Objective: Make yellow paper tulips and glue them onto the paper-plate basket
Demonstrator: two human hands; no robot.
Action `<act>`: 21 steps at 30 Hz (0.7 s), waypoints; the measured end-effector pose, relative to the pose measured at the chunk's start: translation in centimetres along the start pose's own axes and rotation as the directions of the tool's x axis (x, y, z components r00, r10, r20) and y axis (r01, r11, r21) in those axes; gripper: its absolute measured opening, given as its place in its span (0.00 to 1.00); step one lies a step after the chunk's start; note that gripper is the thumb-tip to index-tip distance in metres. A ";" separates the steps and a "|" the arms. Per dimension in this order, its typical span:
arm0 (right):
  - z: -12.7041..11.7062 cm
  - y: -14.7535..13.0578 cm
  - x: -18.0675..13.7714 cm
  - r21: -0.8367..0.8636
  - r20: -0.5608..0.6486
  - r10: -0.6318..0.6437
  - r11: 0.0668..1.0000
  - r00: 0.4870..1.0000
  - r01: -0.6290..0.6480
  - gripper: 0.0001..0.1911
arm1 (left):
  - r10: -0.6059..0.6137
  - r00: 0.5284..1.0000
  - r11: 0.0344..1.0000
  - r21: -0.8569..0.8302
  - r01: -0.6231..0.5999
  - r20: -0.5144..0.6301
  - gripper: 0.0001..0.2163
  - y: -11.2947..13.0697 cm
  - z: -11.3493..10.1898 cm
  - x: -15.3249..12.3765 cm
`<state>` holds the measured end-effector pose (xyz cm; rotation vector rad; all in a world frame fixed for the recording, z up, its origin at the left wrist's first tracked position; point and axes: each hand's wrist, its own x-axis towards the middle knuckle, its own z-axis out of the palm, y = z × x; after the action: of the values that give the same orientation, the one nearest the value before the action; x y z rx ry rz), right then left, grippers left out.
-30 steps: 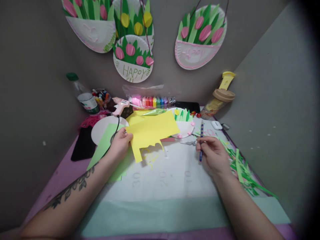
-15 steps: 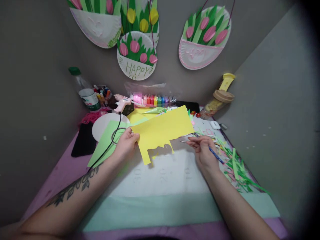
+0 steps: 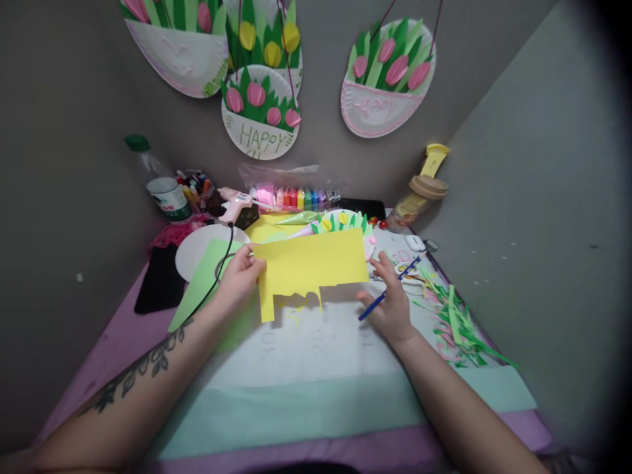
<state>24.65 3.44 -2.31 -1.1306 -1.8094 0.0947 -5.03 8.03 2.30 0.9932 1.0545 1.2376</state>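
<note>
A sheet of yellow paper (image 3: 311,260) with a ragged, cut-out lower edge is pinched at its left side by my left hand (image 3: 241,275). Some yellow scraps hang or lie below that cut edge. My right hand (image 3: 392,306) is just right of the paper, apart from it. A blue pencil (image 3: 379,304) lies slantwise across its fingers, sharpened end up and to the right. White-handled scissors (image 3: 413,280) lie on the table behind this hand, partly covered. Light green paper (image 3: 205,270) lies under and beside my left hand.
A pink glue gun (image 3: 237,207) with a black cord stands at the back left, near a bottle (image 3: 165,191). Green and pink paper strips (image 3: 454,329) are heaped on the right. A decorated paper plate (image 3: 340,220) lies behind the yellow sheet; others hang on the wall.
My right hand has turned and its fingers have spread, swinging the pencil so its sharpened end points up and right. The yellow sheet has levelled out and dropped slightly, uncovering the decorated plate.
</note>
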 end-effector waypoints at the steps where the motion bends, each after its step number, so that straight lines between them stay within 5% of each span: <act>1: 0.0 -0.2 0.0 0.051 0.003 0.062 0.997 0.998 -0.063 0.31 | 0.013 1.000 1.000 0.010 -0.013 -0.012 0.13 -0.2 -0.2 0.1; 6: 0.0 -1.1 0.5 0.353 0.036 0.354 0.870 0.935 -0.343 0.25 | 0.030 0.998 0.999 0.020 -0.029 -0.059 0.11 -1.0 -0.7 0.7; 9: -0.1 -0.9 0.4 0.348 0.057 0.395 0.853 0.917 -0.389 0.21 | 0.115 0.977 0.991 -0.041 -0.125 -0.182 0.10 -0.2 -0.9 1.1; 12: 0.0 -0.7 0.1 0.255 0.091 0.288 0.919 0.953 -0.302 0.19 | 0.255 0.894 0.945 -0.101 -0.311 -0.367 0.10 1.1 -1.2 1.6; 14: 0.3 -0.9 0.0 0.202 0.199 0.135 0.964 0.971 -0.175 0.20 | 0.254 0.881 0.931 -0.147 -0.335 -0.398 0.11 1.8 -1.4 1.8; 17: 0.8 -1.3 0.5 0.087 0.513 -0.033 0.996 0.858 -0.014 0.20 | 0.101 0.935 0.945 -0.262 -0.197 -0.339 0.11 2.0 -1.5 2.0; 19: 0.4 -0.9 1.2 -0.065 0.618 0.024 0.998 0.786 0.021 0.22 | -0.018 0.947 0.941 -0.325 -0.092 -0.319 0.10 2.0 -1.7 2.2; 21: -0.9 0.4 1.8 -0.293 0.542 0.196 0.956 0.817 -0.035 0.23 | -0.092 0.938 0.938 -0.345 -0.030 -0.334 0.09 2.3 -1.8 2.2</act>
<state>25.42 4.58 -0.81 -1.5259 -2.3306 0.2916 -7.27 10.46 3.94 0.4940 1.0649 1.5449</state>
